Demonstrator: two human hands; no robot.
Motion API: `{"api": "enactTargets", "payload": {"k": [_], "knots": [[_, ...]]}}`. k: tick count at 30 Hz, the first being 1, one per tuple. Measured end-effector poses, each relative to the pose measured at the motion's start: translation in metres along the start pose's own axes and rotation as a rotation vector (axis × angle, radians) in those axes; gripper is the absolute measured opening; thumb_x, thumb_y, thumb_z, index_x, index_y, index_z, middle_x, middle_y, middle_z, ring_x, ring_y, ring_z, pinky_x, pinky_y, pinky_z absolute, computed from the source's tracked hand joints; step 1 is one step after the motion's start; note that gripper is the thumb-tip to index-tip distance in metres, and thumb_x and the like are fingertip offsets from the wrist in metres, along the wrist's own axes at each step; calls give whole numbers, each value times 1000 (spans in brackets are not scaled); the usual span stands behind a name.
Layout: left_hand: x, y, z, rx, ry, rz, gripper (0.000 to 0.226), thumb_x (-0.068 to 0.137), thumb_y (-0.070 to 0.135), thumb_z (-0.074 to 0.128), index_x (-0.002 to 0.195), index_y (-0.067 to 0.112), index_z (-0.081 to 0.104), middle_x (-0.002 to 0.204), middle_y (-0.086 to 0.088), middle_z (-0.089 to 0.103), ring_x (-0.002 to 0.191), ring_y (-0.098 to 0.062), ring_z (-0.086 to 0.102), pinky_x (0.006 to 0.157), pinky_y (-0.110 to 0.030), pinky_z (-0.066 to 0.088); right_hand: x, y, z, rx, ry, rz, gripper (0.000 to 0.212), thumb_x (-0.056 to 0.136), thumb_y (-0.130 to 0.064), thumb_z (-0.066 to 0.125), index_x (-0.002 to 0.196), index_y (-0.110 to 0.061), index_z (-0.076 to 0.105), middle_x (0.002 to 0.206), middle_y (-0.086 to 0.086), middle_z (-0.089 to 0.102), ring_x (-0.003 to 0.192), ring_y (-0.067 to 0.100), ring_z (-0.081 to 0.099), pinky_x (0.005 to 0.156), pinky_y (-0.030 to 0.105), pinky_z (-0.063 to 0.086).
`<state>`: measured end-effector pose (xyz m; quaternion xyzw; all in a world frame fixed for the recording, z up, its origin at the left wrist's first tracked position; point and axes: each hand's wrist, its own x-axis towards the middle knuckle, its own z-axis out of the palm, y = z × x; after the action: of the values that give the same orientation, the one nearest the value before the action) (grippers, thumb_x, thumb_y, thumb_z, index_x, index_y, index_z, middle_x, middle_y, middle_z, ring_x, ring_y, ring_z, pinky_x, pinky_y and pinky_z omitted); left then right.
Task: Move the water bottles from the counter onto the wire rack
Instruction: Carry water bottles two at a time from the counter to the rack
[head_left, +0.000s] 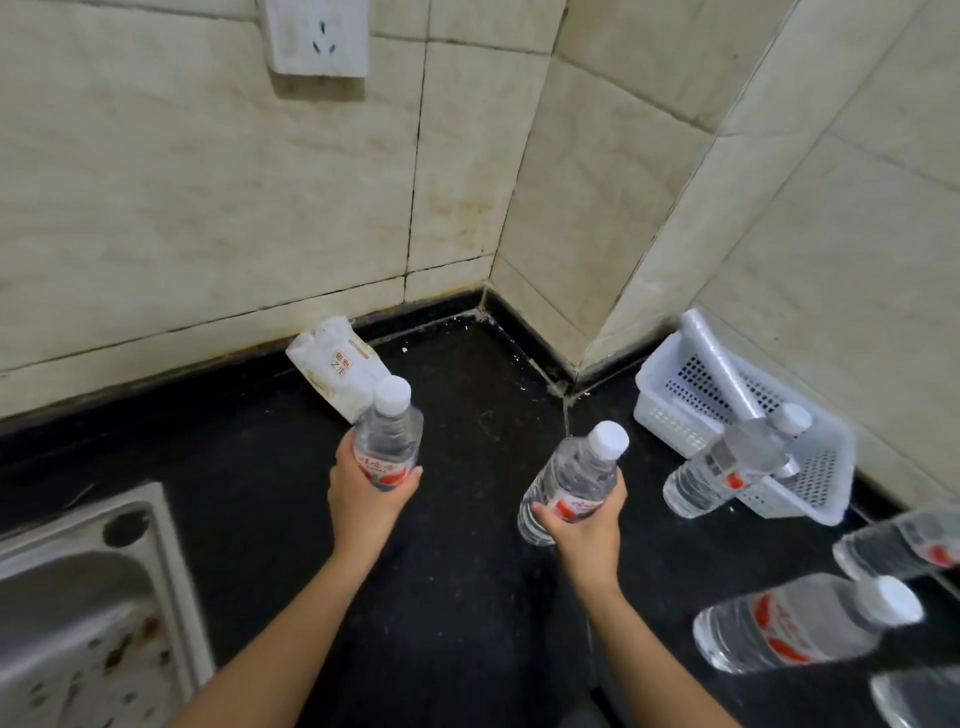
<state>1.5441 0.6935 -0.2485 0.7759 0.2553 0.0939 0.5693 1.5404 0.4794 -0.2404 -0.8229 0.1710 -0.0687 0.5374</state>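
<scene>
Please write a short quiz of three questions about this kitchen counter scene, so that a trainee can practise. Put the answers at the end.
1. True or false: each hand holds one water bottle.
2. What stands by the wall at the right, behind a bottle? A) a white basket B) a metal pot C) a cutting board
3. Fill in: at the lower left edge of the view is a metal ____.

Key:
1. True. The left hand grips one bottle and the right hand grips another bottle.
2. A, the white basket.
3. Sink.
</scene>
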Motion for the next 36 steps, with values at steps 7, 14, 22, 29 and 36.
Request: {"api": "enactTargets", "payload": {"k": [7, 14, 22, 29, 36], "knots": [[0, 0, 2, -39, -8, -68, 83, 65, 19, 79, 134, 20, 32, 131, -11, 54, 117, -31, 53, 99, -42, 43, 9, 5, -1, 52, -38, 44, 102, 61, 1, 80, 140, -26, 22, 124, -3, 49, 110, 14, 51, 95, 26, 36], [-15, 2, 3, -39, 14, -75, 75, 66, 16, 78, 129, 15, 38, 126, -13, 56, 114, -32, 55, 94, -37, 41, -7, 9, -11, -25, -39, 89, 87, 59, -10, 83, 131, -18, 34, 110, -4, 55, 105, 20, 57, 93, 30, 43], [-82, -5, 13, -17, -40, -64, 72, 65, 20, 78, 127, 17, 40, 125, -11, 58, 113, -32, 56, 94, -40, 42, -77, 27, -48, -69, -53, 133, 78, 60, -16, 83, 116, -34, 33, 99, -12, 56, 97, 12, 55, 89, 27, 42], [-189, -11, 24, 30, -214, 28, 64, 64, 19, 79, 118, 12, 47, 113, -16, 64, 102, -35, 61, 81, -34, 43, -155, 51, -98, -66, 34, 174, 76, 57, -29, 75, 123, -31, 38, 105, -7, 61, 102, 20, 60, 87, 30, 44], [-317, -22, 30, 62, -493, 116, 55, 63, 21, 80, 110, 14, 52, 99, -12, 65, 94, -34, 61, 75, -32, 43, -282, 128, -192, -58, 296, 319, 76, 60, -24, 77, 126, -25, 37, 100, -3, 58, 102, 26, 59, 84, 34, 48]]}}
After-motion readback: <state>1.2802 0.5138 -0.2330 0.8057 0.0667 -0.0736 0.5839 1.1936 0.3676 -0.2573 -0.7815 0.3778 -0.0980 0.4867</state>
